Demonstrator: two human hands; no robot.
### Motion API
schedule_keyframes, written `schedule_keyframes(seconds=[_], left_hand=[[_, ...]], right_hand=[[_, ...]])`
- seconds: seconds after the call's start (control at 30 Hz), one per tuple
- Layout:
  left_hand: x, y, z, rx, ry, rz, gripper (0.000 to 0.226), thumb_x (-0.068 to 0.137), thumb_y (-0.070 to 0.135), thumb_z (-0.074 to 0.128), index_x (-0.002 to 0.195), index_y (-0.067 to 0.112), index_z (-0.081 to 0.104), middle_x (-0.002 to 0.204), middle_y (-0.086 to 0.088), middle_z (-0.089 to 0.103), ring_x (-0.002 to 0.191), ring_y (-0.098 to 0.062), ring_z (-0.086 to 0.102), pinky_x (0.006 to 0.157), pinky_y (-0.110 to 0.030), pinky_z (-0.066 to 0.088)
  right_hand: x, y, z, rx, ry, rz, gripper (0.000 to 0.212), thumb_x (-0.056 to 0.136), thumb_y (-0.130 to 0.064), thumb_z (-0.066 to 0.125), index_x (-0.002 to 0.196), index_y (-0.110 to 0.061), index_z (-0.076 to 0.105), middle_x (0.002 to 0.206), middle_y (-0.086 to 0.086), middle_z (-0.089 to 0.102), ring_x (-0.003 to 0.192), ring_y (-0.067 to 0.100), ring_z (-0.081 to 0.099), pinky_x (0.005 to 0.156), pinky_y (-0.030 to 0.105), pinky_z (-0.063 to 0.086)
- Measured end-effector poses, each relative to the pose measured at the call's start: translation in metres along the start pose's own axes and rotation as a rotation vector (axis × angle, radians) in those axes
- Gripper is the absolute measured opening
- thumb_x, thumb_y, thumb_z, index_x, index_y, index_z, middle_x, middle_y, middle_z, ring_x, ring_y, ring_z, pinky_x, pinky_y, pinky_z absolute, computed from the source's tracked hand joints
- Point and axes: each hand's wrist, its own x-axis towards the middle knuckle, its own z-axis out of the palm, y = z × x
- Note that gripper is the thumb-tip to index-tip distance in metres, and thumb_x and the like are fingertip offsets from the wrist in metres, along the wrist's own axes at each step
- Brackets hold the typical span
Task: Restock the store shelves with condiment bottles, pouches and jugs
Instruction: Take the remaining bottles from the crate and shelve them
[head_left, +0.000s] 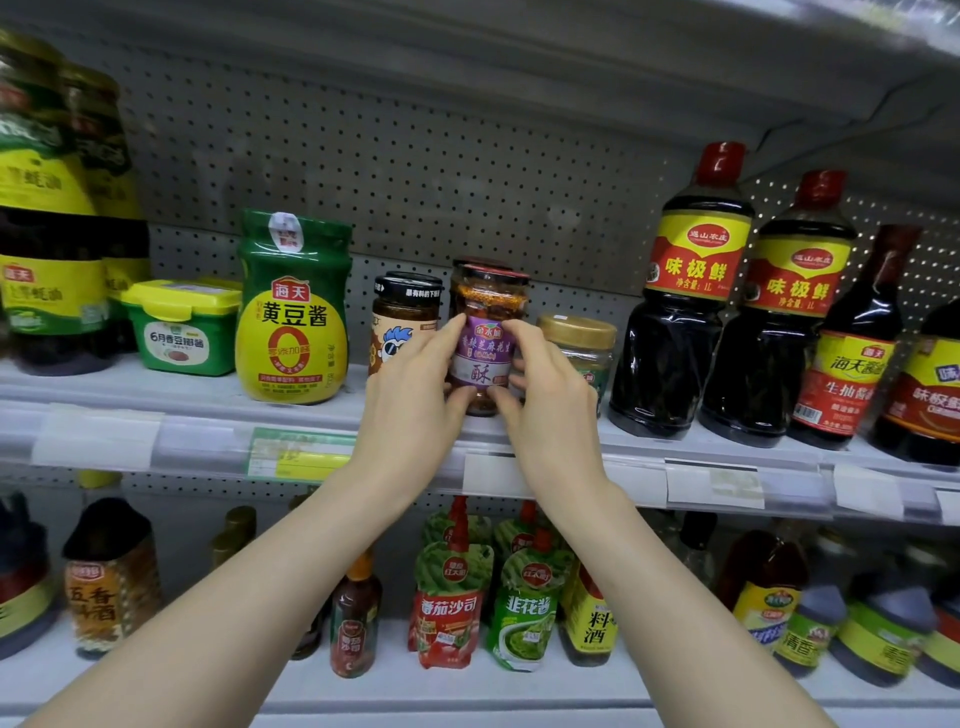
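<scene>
A glass jar of chili crisp with a purple label (484, 343) stands upright near the front edge of the middle shelf (197, 410). My left hand (415, 395) grips its left side, thumb under the base and fingers on the label. On the jar's right side my right hand (545, 395) holds it the same way. A black-lidded jar with a cartoon label (402, 317) stands just left of it. A gold-lidded jar (582, 343) stands just right, partly hidden by my right hand.
On the same shelf a green-and-yellow soybean paste jar (291, 312) and a green tub (179, 327) stand to the left, tall dark soy sauce bottles (680, 312) to the right. The lower shelf holds red and green pouches (449, 597) and several bottles.
</scene>
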Motion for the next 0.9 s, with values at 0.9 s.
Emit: schedule_keyframes(seconds=[0.9], left_hand=[[-0.073, 0.062, 0.008, -0.071, 0.091, -0.06, 0.052, 0.09, 0.012, 0.069, 0.138, 0.025, 0.054, 0.123, 0.007, 0.059, 0.105, -0.008, 0.06, 0.091, -0.037, 0.056]], right_hand=[[-0.078, 0.035, -0.045, 0.155, 0.047, -0.107, 0.048, 0.095, 0.0, 0.063, 0.14, -0.013, 0.056, 0.137, 0.003, 0.061, 0.122, 0.02, 0.061, 0.101, 0.042, 0.052]])
